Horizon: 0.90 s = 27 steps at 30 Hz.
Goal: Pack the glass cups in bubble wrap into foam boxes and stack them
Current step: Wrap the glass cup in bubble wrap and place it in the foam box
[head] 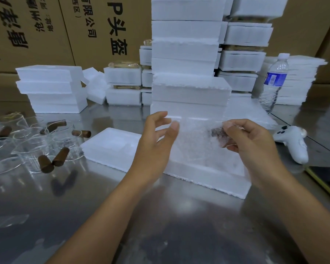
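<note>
A broad stretch of bare steel counter (179, 221) lies nearest and is crossed only by the two forearms. At the far right border a dark flat item with a yellow edge (325, 181) is seen.

Beyond this, an open foam box (208, 181) is set with its ragged front edge facing the viewer. Above it a bubble-wrapped cup (196, 144) is held in the air. It is pinched at its brown handle by the right hand (253, 145), whose curled fingers (242, 124) and thumb are closed on the wrap. The left hand (154, 143) is held open, its fingers (158, 116) spread and lightly curved. Its thumb is placed at the wrap's left edge, and whether it presses there cannot be told.

Just beside the open box on the left, a second foam box (111, 147) is laid at an angle. Left of that box, a cluster of bare glass cups (25, 143) with brown handles is spread over the counter, leaving only a narrow strip of steel between. To the right, a white controller (291, 144) is laid apart from the box.

Close behind the open box the way is closed off by a tall stack of foam boxes (187, 88). A lower stack (51, 88) is seen to the left. On the right stand an upright water bottle (274, 80) and a pile of foam sheets (299, 82). The back is walled by printed cardboard cartons (46, 25).
</note>
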Motion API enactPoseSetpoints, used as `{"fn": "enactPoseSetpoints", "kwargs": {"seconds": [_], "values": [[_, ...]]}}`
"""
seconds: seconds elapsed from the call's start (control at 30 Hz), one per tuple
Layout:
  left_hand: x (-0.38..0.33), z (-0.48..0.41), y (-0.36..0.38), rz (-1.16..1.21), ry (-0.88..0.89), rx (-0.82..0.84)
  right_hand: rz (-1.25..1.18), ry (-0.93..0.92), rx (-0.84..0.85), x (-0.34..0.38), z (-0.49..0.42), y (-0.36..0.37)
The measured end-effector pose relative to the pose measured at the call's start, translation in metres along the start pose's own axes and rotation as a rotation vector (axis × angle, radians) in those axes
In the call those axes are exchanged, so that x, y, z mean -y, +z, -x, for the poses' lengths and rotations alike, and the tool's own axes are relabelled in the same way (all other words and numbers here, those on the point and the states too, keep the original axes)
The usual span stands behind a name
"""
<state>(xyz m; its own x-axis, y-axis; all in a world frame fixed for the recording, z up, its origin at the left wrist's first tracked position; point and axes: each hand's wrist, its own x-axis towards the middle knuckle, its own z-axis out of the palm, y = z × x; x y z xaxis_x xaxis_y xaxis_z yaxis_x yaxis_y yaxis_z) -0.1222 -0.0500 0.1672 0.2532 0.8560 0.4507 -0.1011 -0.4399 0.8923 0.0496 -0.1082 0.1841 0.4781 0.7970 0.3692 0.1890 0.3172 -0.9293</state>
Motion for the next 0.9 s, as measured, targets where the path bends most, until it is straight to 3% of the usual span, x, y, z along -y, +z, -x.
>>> {"fn": "enactPoseSetpoints", "kwargs": {"seconds": [0.2, 0.33, 0.47, 0.63, 0.8, 0.9], "values": [[0.006, -0.001, -0.003, -0.161, 0.047, -0.133, 0.061, -0.021, -0.027, -0.006, -0.001, 0.003], [0.008, -0.001, -0.003, -0.269, 0.054, -0.113, 0.101, -0.014, 0.090, -0.009, 0.001, 0.003], [0.008, -0.001, -0.003, -0.271, 0.052, -0.093, 0.292, -0.029, 0.179, -0.014, 0.000, 0.000], [0.013, 0.002, -0.002, -0.380, 0.089, -0.009, 0.661, -0.133, 0.231, -0.027, -0.001, -0.006], [0.018, 0.004, -0.004, -0.596, 0.174, 0.158, 0.739, -0.217, 0.188, -0.032, -0.004, -0.006], [0.017, 0.006, -0.004, -0.675, 0.175, 0.239, 0.656, -0.209, 0.175, -0.032, -0.006, -0.006]]}}
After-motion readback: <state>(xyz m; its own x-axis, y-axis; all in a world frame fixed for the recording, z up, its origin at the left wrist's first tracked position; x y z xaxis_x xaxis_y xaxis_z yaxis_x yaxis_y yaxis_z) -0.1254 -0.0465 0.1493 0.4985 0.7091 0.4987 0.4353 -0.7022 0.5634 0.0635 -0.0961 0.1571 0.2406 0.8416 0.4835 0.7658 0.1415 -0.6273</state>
